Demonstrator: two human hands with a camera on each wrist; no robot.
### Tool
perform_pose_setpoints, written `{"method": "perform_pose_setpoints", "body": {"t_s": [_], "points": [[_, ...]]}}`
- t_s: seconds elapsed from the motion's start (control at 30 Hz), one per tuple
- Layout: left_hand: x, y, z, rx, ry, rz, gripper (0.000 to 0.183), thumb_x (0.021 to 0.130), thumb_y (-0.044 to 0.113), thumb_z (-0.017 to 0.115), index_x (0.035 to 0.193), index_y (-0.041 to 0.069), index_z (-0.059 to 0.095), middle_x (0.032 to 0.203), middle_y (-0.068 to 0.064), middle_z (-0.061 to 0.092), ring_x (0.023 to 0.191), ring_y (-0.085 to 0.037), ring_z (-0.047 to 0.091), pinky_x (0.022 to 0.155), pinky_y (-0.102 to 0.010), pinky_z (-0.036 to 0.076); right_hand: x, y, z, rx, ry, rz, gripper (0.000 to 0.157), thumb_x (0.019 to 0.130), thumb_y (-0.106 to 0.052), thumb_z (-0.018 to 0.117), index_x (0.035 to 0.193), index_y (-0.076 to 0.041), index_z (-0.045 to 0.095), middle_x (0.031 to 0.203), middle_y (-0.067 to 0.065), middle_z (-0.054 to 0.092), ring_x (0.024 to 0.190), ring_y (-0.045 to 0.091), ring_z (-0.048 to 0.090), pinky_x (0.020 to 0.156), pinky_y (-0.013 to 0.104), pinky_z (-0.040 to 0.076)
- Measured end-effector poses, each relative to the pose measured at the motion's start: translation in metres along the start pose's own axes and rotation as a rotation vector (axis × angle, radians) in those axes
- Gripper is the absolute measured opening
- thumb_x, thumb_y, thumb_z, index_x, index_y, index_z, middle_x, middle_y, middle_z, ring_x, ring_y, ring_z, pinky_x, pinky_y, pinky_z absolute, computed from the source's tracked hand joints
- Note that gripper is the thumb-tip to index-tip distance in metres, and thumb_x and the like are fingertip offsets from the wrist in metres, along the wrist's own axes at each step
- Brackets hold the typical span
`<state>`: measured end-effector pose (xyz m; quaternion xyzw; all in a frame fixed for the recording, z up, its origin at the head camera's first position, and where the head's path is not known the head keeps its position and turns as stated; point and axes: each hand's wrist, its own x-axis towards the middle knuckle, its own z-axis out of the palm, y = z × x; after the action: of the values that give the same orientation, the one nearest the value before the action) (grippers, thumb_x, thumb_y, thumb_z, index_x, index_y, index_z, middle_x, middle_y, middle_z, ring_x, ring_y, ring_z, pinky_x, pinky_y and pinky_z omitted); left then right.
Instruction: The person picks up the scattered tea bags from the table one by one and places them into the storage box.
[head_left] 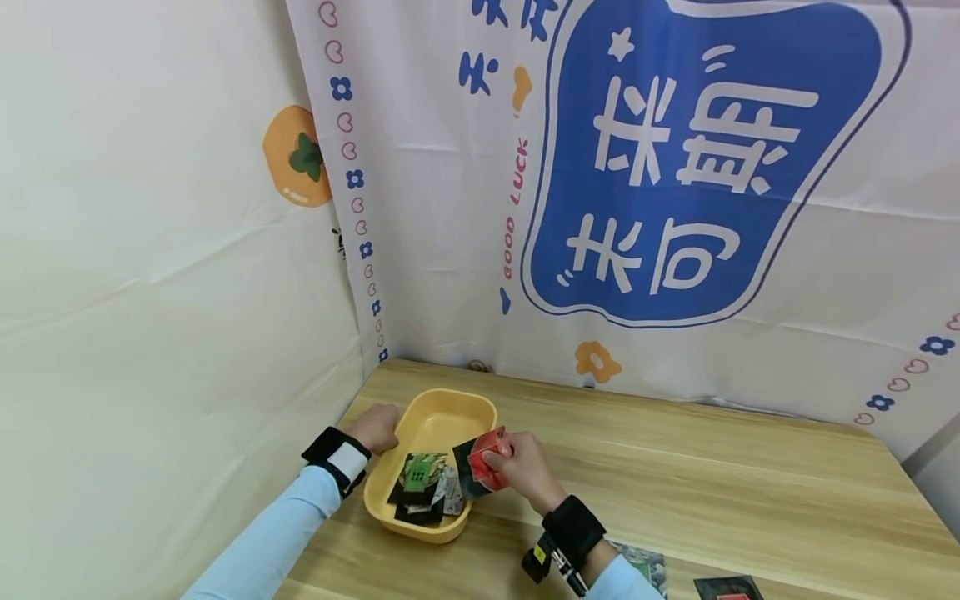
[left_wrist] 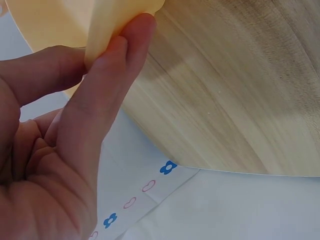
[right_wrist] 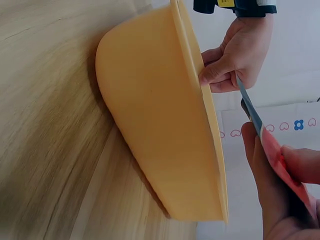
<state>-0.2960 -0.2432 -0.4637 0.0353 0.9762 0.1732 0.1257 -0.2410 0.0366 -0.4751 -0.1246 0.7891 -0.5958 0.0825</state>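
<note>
A yellow plastic basin (head_left: 438,407) stands on the wooden table, with several flat packets (head_left: 420,479) in black, green and grey lying in its near end. My left hand (head_left: 377,428) pinches the basin's left rim between thumb and fingers, as the left wrist view shows up close. At the opposite rim my right hand (head_left: 525,471) pinches a red and black packet (head_left: 480,461), which is held over the basin's right edge. In the right wrist view the packet (right_wrist: 272,152) appears nearly edge-on, above the rim.
Two more packets lie at the near edge of the wooden table (head_left: 675,475): a grey-green one (head_left: 645,565) partly behind the right forearm and a black and red one (head_left: 727,587). A printed cloth (head_left: 450,250) hangs behind the table, and a pale wall (head_left: 165,250) borders the left.
</note>
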Motion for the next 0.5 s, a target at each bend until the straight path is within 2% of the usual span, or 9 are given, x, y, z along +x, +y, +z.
{"method": "perform_pose_setpoints", "body": {"t_s": [0.17, 0.5], "points": [[0.001, 0.001, -0.002, -0.001, 0.002, 0.012, 0.020, 0.080, -0.012, 0.060, 0.070, 0.005, 0.054, 0.056, -0.002, 0.052, 0.047, -0.013, 0.049, 0.044, -0.021, 0.039, 0.006, -0.005, 0.007, -0.028, -0.007, -0.016, 0.045, 0.092, -0.006, 0.066, 0.065, -0.013, 0.031, 0.060, -0.003, 0.028, 0.054, 0.012, 0.029, 0.053, 0.023, 0.026], [0.001, -0.003, 0.001, -0.016, -0.004, 0.001, 0.019, 0.079, -0.012, 0.060, 0.073, 0.005, 0.054, 0.057, -0.003, 0.052, 0.047, -0.013, 0.049, 0.043, -0.021, 0.038, 0.015, -0.010, 0.020, -0.065, -0.043, -0.081, 0.046, 0.090, -0.003, 0.067, 0.064, -0.014, 0.031, 0.063, -0.003, 0.041, 0.056, 0.009, 0.041, 0.053, 0.022, 0.031]]}}
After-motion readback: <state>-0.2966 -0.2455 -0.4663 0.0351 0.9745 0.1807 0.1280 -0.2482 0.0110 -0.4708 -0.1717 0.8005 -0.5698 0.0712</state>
